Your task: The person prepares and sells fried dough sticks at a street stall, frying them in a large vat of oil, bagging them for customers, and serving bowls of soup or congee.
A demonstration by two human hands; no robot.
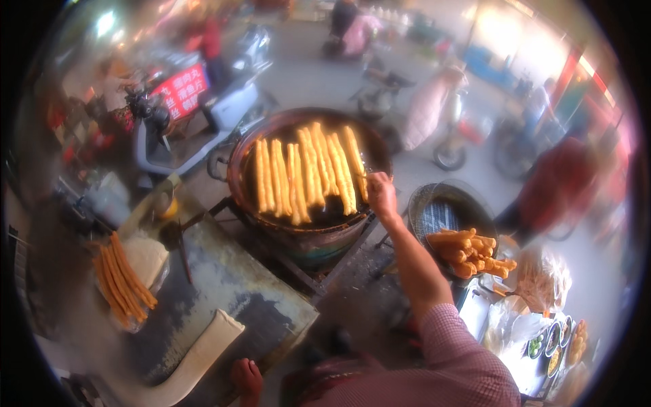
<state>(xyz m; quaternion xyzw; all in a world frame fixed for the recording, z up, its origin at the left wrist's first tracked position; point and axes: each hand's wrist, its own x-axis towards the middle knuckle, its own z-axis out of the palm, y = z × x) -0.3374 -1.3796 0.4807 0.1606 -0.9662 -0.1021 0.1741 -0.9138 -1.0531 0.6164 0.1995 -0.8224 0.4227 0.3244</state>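
Pale golden fried dough sticks [311, 168] float side by side in a wide round pan of dark oil [325, 222]. My right hand [381, 195] is closed at the pan's right edge, beside the rightmost stick; it seems to grip a thin tool, mostly hidden by the fist. Low in the picture, my left hand [247, 377] lies loosely curled at the worktable's edge, and nothing shows in it. Left of that hand, a long strip of raw dough [203, 351] lies on the worn, floured worktable [229, 274].
Browned dough sticks fill part of a wire basket [413, 203] at right. More long ones [122, 280] lie beside a dough slab [145, 259] at left. A dark rod [185, 254] rests on the table. Bowls of food [553, 338], parked scooters [188, 137] and blurred people surround the stall.
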